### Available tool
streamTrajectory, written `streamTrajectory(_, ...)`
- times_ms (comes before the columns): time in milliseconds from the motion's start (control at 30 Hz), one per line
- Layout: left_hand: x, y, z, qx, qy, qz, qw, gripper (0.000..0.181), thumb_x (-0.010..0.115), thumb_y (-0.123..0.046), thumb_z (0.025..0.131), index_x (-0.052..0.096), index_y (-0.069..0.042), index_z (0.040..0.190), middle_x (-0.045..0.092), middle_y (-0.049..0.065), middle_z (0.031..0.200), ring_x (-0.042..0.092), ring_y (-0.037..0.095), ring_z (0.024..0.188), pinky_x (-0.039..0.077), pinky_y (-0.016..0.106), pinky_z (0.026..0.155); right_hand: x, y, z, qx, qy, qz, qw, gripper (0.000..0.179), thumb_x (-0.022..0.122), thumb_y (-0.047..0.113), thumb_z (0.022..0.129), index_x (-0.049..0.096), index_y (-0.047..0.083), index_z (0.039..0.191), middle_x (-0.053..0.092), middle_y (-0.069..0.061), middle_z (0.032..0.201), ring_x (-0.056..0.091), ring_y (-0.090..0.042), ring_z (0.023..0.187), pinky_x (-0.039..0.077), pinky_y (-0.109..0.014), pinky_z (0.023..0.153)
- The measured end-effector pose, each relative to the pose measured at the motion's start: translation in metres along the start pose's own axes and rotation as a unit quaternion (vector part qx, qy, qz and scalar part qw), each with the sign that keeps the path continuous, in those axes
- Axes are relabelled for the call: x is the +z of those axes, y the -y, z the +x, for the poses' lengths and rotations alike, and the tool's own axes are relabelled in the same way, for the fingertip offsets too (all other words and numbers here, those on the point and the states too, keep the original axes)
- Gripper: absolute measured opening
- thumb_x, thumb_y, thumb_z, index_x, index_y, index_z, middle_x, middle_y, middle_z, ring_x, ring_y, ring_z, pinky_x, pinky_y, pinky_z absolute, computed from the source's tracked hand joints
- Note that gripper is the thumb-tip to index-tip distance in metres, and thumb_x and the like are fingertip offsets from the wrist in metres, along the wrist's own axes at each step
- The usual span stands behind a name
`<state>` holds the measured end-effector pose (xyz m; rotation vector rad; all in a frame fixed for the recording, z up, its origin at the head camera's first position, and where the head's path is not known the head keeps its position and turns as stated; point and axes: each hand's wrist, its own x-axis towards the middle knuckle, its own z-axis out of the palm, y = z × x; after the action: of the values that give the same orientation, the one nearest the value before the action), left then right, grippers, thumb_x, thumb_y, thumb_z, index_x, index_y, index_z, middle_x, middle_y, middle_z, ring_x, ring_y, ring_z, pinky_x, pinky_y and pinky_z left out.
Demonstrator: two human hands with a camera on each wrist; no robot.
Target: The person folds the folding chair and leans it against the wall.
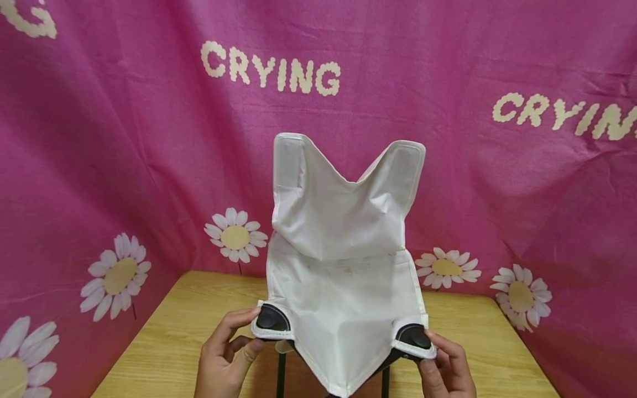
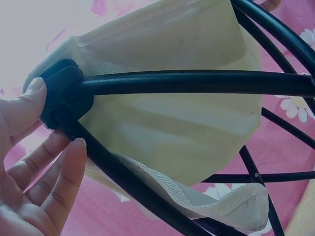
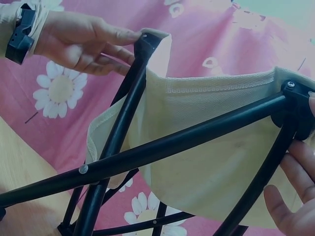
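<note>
A small folding chair stands with a white fabric seat (image 1: 343, 287) and a white back (image 1: 343, 221) that rises to two corners. Its black tubular frame (image 2: 192, 82) meets in a plastic joint (image 2: 64, 93) under a seat corner. My left hand (image 1: 224, 354) pinches the near left corner, its black patch (image 1: 271, 318) by the fingertips; in the left wrist view the thumb lies on the joint. At the near right corner, beside another black patch (image 1: 414, 335), my right hand (image 1: 445, 362) pinches the edge. The right wrist view shows the crossed legs (image 3: 103, 162) beneath.
The chair is on a wooden table (image 1: 169, 331). A pink curtain (image 1: 398, 66) with daisies and lettering hangs behind it and along both sides. In the left wrist view a loose white fabric flap (image 2: 231, 204) droops below the frame.
</note>
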<state>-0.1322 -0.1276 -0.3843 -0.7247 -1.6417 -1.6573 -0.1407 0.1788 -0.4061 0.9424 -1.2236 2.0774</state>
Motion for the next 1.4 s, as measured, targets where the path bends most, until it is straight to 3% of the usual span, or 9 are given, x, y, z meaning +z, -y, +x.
streamTrajectory(333, 0.0008, -0.0014, 0.0010, 0.000, 0.000, 0.000, 1.0000, 0.048, 0.059, 0.023, 0.071, 0.050, 0.011, 0.116, 0.054, 0.020, 0.113, 0.052, 0.018, 0.108, 0.051, 0.023, 0.066, 0.0021, 0.0014, -0.0003, 0.005, -0.004, -0.013, 0.9999, 0.037, 0.031, -0.020, 0.086, 0.030, -0.020, 0.123, 0.057, -0.021, 0.112, 0.057, -0.022, 0.100, 0.047, -0.027, 0.085)
streamTrajectory(567, 0.0022, -0.0049, 0.0011, -0.028, -0.004, 0.006, 0.9996, 0.048, 0.060, 0.021, 0.071, 0.051, 0.009, 0.117, 0.054, 0.019, 0.113, 0.052, 0.018, 0.108, 0.051, 0.023, 0.067, 0.0042, 0.0013, -0.0001, 0.011, -0.004, 0.023, 0.9997, 0.038, 0.030, -0.019, 0.087, 0.027, -0.020, 0.125, 0.055, -0.023, 0.114, 0.056, -0.024, 0.102, 0.047, -0.030, 0.087)
streamTrajectory(867, 0.0019, -0.0008, 0.0026, 0.018, 0.003, -0.001, 0.9998, 0.050, 0.059, 0.024, 0.069, 0.050, 0.011, 0.116, 0.054, 0.020, 0.112, 0.052, 0.019, 0.108, 0.051, 0.022, 0.066, 0.0078, 0.0023, -0.0006, 0.026, -0.016, 0.039, 0.9988, 0.038, 0.031, -0.018, 0.088, 0.025, -0.019, 0.126, 0.055, -0.021, 0.114, 0.056, -0.023, 0.103, 0.047, -0.031, 0.086)
streamTrajectory(1133, 0.0024, -0.0040, 0.0009, -0.014, -0.003, 0.021, 0.9997, 0.049, 0.060, 0.022, 0.070, 0.051, 0.009, 0.116, 0.054, 0.019, 0.113, 0.052, 0.017, 0.108, 0.051, 0.021, 0.066, 0.0092, 0.0014, 0.0004, 0.015, -0.011, 0.036, 0.9992, 0.037, 0.030, -0.019, 0.088, 0.026, -0.019, 0.125, 0.055, -0.022, 0.114, 0.057, -0.024, 0.103, 0.047, -0.031, 0.087)
streamTrajectory(1400, 0.0029, -0.0049, 0.0018, -0.013, -0.001, 0.020, 0.9997, 0.049, 0.060, 0.021, 0.071, 0.051, 0.009, 0.117, 0.054, 0.019, 0.113, 0.052, 0.017, 0.108, 0.051, 0.021, 0.066, 0.0101, 0.0024, 0.0003, 0.017, -0.016, 0.032, 0.9992, 0.037, 0.029, -0.019, 0.088, 0.026, -0.019, 0.124, 0.055, -0.022, 0.114, 0.057, -0.024, 0.103, 0.047, -0.031, 0.087)
